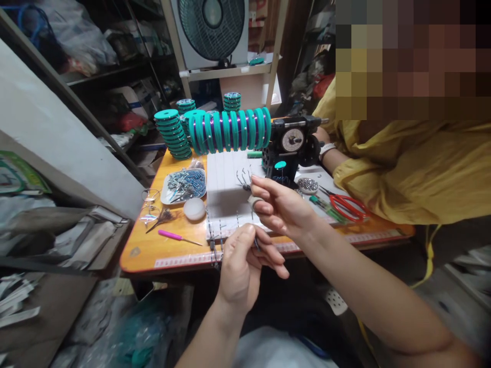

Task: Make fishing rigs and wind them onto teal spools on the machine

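Note:
My left hand (241, 266) is closed in a pinch, thumb against index finger, low in front of the table edge. A thin dark line (256, 244) shows between its fingers. Just above and to the right, my right hand (282, 207) pinches with thumb and index; a pale band wraps one of its fingers. What its fingertips hold is too fine to make out. Beyond them is a bunch of thin dark wires (244, 180) with bent tips. Dark beaded strands (217, 240) hang over the table's front edge, left of my left hand.
Teal spools on a rod (230, 130) extend from a black winding machine (287, 148). A tray of small metal pieces (184, 185), round white container (194, 209), pink-handled tool (172, 235) and glasses (149, 204) lie left. Red-handled scissors (349, 207) lie right, beside a person in yellow (383, 168).

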The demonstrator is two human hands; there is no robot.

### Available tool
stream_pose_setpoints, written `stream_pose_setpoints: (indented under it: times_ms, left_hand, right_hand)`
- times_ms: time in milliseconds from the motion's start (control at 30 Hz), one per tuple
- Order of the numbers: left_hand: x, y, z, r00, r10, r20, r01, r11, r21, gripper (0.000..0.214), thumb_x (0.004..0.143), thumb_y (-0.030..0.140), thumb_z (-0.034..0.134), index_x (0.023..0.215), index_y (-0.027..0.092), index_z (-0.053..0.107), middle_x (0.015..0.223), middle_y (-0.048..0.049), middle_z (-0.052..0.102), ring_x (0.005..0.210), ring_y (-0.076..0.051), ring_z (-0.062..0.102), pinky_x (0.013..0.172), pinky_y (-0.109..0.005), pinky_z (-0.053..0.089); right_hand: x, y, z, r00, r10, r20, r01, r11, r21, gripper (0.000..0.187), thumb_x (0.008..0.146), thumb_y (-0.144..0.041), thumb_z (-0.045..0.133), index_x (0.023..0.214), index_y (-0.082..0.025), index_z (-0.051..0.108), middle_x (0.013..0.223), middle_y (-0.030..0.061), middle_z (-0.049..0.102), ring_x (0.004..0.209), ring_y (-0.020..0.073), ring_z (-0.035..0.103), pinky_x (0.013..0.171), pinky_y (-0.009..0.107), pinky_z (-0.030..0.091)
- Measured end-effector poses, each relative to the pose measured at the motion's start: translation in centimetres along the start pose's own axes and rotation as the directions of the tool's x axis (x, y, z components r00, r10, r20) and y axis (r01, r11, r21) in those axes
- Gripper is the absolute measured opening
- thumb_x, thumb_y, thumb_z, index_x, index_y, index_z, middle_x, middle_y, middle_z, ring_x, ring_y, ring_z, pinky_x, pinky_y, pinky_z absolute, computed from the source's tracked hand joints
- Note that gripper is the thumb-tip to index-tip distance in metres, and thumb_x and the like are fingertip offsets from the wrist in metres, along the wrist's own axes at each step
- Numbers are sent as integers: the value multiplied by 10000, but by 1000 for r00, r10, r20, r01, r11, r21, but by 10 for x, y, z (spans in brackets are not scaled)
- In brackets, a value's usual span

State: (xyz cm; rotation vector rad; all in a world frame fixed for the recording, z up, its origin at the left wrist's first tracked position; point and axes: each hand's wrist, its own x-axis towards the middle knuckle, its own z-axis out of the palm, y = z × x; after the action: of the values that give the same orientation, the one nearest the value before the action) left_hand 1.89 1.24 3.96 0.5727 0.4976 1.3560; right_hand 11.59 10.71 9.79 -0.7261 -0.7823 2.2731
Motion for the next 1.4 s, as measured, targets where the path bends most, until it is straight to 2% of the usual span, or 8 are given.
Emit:
stream_pose_setpoints:
  times_ms: [100, 400, 567, 767, 1067, 1200, 1333, 1400]
  left_hand:
    - [-9, -5, -1, 998, -59, -1, 59, 998, -26, 299, 921, 350, 563, 753, 111, 626, 584, -47, 711, 458, -148, 676, 459, -184, 532]
    - [-36, -11, -10, 979, -183, -88, 181, 983, -38, 287, 931, 347, 545, 782, 107, 596, 615, -65, 720, 458, -168, 684, 428, -169, 509]
    - [-45, -12, -10, 969, -205, -138, 200, 978, -50, 285, 933, 349, 543, 798, 106, 603, 618, -66, 715, 452, -162, 678, 433, -174, 508]
    - [-55, -19, -16, 968, -233, -93, 227, 971, -71, 328, 943, 398, 536, 935, 92, 656, 653, -73, 719, 484, -166, 689, 459, -202, 537]
    - [-68, -36, -32, 986, -162, 43, 167, 963, -214, 398, 1011, 334, 360, 838, 102, 633, 672, -124, 742, 468, -180, 693, 395, -155, 477]
    - [-66, -33, -31, 990, -140, 35, 144, 969, -200, 401, 1014, 316, 354, 881, 91, 659, 682, -125, 744, 481, -181, 698, 415, -160, 497]
    - [-64, -22, -25, 993, -121, -18, 118, 989, -92, 360, 998, 333, 409, 1058, 82, 662, 675, -104, 737, 488, -183, 699, 452, -195, 536]
    - [-63, -17, -23, 991, -125, -44, 123, 991, -47, 378, 1002, 351, 403, 1063, 81, 660, 686, -105, 738, 500, -184, 703, 460, -197, 541]
  right_hand:
    - [1, -2, 0, 997, -38, -73, 39, 999, 8, 473, 989, -377, 415, 566, -184, 331, 386, -61, 421, 212, 32, 313, 213, 107, 212]
    - [3, -1, -5, 996, -16, -88, 12, 999, -43, 462, 981, -399, 435, 581, -187, 342, 392, -63, 416, 216, 29, 287, 216, 113, 193]
    - [4, 0, -8, 1000, -26, -14, 25, 997, -79, 456, 984, -414, 428, 596, -185, 360, 407, -57, 433, 224, 30, 299, 210, 107, 205]
    - [5, -1, -17, 997, -52, 53, 58, 992, -115, 421, 928, -425, 545, 619, -181, 396, 439, -52, 467, 253, 26, 326, 225, 98, 242]
    - [4, 0, -16, 998, -69, 11, 69, 993, -100, 435, 962, -425, 476, 611, -188, 379, 429, -52, 454, 231, 29, 309, 215, 108, 217]
    - [3, 0, -15, 996, -82, 16, 84, 992, -96, 434, 959, -420, 484, 607, -185, 387, 426, -50, 455, 238, 32, 314, 213, 109, 225]
    - [1, -2, -15, 997, -80, 15, 81, 993, -82, 441, 973, -397, 458, 595, -180, 393, 431, -42, 464, 245, 35, 326, 214, 109, 235]
    - [1, -3, -14, 997, -81, 13, 82, 993, -79, 443, 976, -394, 452, 593, -179, 393, 430, -40, 465, 246, 33, 322, 217, 108, 234]
